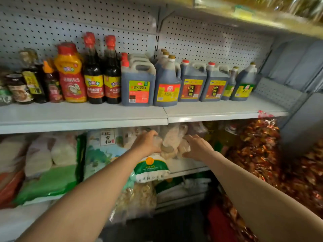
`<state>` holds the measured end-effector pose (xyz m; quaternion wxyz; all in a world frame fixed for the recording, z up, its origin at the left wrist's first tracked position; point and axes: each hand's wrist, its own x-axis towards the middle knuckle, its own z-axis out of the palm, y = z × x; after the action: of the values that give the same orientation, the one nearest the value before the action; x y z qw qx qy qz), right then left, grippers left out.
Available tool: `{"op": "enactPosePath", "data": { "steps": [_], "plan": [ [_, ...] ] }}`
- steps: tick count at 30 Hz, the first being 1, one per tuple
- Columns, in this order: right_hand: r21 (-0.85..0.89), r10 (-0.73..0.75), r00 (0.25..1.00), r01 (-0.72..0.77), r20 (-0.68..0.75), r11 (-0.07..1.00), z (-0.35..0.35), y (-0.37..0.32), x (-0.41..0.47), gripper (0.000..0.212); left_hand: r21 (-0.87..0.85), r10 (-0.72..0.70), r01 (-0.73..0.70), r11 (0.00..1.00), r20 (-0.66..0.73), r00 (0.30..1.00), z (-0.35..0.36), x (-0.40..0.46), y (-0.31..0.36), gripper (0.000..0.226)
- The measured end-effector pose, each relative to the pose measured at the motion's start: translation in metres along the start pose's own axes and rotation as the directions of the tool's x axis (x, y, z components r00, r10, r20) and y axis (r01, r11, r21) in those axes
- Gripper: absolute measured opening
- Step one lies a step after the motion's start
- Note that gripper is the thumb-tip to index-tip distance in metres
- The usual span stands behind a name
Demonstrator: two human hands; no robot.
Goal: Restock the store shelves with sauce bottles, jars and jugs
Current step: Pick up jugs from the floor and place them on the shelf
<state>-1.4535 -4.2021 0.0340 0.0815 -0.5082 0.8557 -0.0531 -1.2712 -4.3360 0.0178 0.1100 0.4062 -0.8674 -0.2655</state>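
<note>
Both hands are in on the lower shelf: left hand and right hand curl around clear bags wedged between them. Straight above, on the sauce shelf, the dark jugs stand upright, both hands about equally near.
</note>
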Motion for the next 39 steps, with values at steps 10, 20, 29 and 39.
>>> {"op": "enactPosePath", "data": {
  "steps": [10,20,29,39],
  "plan": [
    [-0.005,-0.209,0.97,0.211,0.122,0.978,0.043,0.05,-0.016,0.077,0.027,-0.233,0.233,0.972,-0.016,0.972,0.072,-0.071,0.021,0.073],
    [0.091,-0.274,0.907,0.258,0.321,0.962,0.129,0.084,-0.041,0.071,0.015,-0.491,0.491,0.871,0.082,0.867,0.163,-0.135,0.001,0.069],
    [0.098,-0.088,0.864,0.045,0.497,0.994,0.276,0.107,-0.117,0.07,0.016,-0.529,0.551,0.834,0.305,0.792,0.251,-0.197,-0.073,0.064],
    [0.175,0.034,0.809,-0.168,0.587,0.97,0.416,0.077,-0.244,0.064,0.191,-0.508,0.473,0.86,0.409,0.758,0.324,-0.306,-0.182,0.06]
  ]
}}
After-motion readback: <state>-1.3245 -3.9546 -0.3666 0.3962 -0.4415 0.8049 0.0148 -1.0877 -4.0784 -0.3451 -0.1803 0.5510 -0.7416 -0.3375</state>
